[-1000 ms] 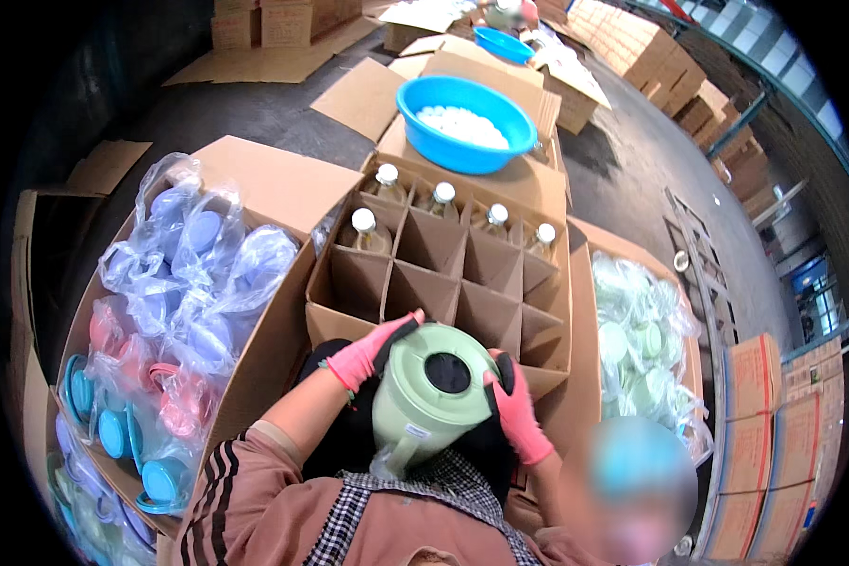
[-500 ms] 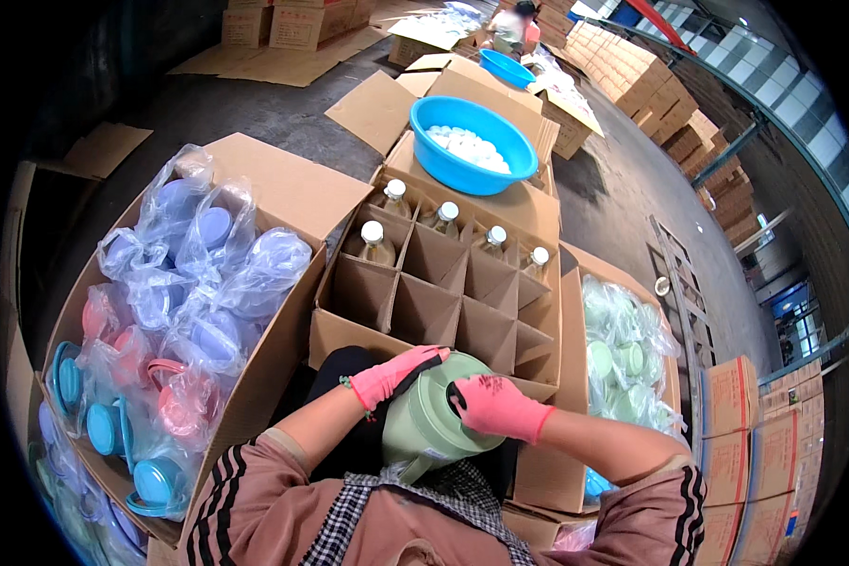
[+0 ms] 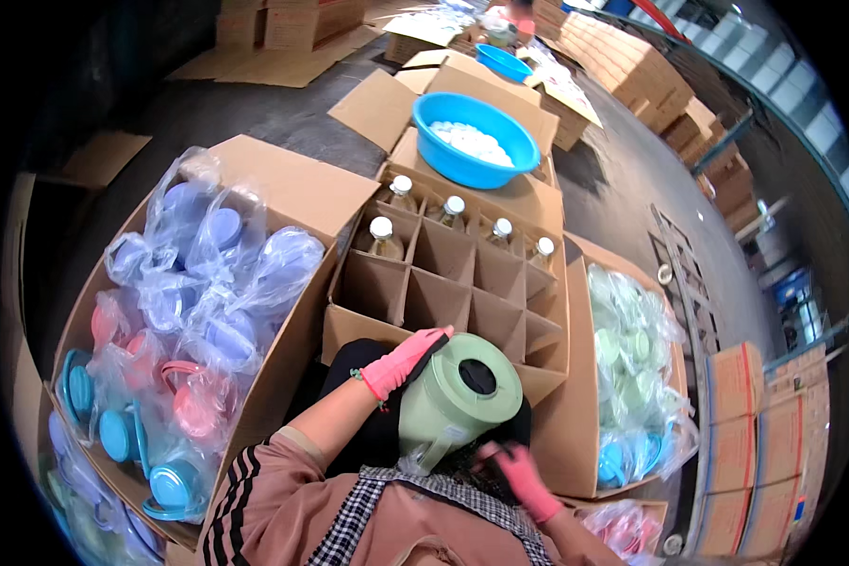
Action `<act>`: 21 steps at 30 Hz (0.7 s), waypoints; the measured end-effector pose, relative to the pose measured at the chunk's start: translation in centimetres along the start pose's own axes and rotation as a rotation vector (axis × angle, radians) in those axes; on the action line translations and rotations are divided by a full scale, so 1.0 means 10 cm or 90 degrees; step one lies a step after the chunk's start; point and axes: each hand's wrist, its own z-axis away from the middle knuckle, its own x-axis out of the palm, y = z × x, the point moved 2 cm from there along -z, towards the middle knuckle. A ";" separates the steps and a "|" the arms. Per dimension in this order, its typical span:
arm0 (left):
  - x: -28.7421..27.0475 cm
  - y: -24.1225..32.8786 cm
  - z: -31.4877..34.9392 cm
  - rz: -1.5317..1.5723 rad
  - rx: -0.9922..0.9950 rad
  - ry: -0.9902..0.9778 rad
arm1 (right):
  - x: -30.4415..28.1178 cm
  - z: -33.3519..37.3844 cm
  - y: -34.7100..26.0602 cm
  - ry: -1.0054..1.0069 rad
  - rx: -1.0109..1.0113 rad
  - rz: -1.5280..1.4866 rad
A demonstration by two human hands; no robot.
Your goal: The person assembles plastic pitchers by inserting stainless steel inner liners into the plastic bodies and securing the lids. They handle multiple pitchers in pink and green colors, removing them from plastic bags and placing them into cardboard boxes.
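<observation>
Holding a pale green jug (image 3: 457,401) with the left grip (image 3: 407,366), gloved in pink and black, closed along the upper left edge of the lid (image 3: 509,391). Cannot see the thumb, so cannot tell how far around the side to place it. Resting the jug in the lap, over dark trousers (image 3: 349,358), lid upward with its round dark center, just on the near side of a divided carton (image 3: 357,327). Holding the right grip (image 3: 521,476), gloved alike, apart from the jug, close to its lower right and in front of the checked apron (image 3: 344,514). Curling those fingers, seemingly loosely; too blurred to tell how wide or narrow.

Seen in the far and left cells of the divided carton: five white-capped bottles (image 3: 387,245). Beyond it, a blue basin (image 3: 443,156) with small white pieces (image 3: 472,141) inside. At left, a carton (image 3: 297,184) of bagged lavender, pink and blue plasticware (image 3: 228,338); at right, another of mostly green bagged plasticware (image 3: 637,349).
</observation>
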 end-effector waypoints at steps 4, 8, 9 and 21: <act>0.00 -0.16 -0.11 0.259 -0.085 -0.017 | 0.61 -0.39 0.56 -0.188 0.066 0.154; 0.05 -0.36 -0.11 0.292 0.080 0.090 | 0.72 -0.51 0.63 -0.173 -0.064 -0.225; 0.02 -0.39 0.18 -0.070 0.175 0.195 | 0.64 -0.49 0.59 -0.176 -0.123 -0.255; 0.21 -0.57 1.41 -0.592 -0.063 0.121 | -0.40 0.10 -0.18 -0.013 -0.288 -0.447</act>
